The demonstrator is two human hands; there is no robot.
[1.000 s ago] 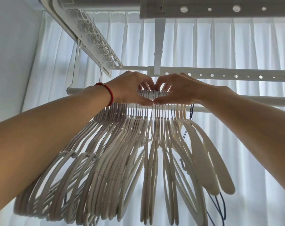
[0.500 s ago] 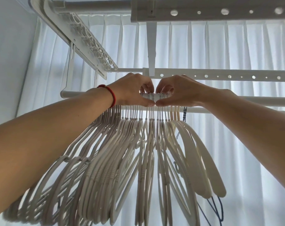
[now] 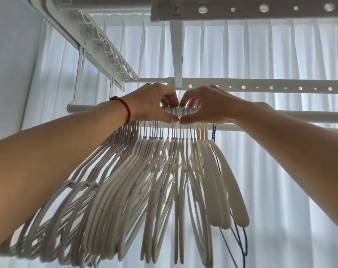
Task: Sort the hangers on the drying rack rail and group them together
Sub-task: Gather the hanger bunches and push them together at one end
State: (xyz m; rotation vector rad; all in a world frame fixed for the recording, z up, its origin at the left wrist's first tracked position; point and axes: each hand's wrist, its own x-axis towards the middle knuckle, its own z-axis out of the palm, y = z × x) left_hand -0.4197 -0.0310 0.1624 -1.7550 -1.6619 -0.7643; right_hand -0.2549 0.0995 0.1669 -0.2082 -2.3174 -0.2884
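1. Dozens of slim pale plastic hangers with metal hooks [image 3: 145,182] hang packed together on the round white drying rack rail [image 3: 307,115], fanning out below my hands and down toward the left.
2. My left hand [image 3: 150,104] is up at the rail, fingers curled over the top of it onto the row of metal hooks [image 3: 180,111], thumb underneath; it grips the hooks on its side of the bunch.
3. My right hand [image 3: 206,106] mirrors it just to the right, fingers curled over the rail onto the hooks and thumb below. The two thumb tips touch beneath the rail.
4. Between my curled fingers a short stretch of rail shows, wrapped by several hooks set close side by side.
5. Just right of my right hand hang a few broader cream plastic hangers with wide shoulders [image 3: 228,182], touching the slim ones, and beside them thin dark blue wire hangers [image 3: 241,242].
6. A red cord bracelet [image 3: 125,109] sits on my left wrist.
7. Above my hands runs a white perforated rack bar [image 3: 280,87]; behind everything hangs a white pleated curtain [image 3: 280,171].
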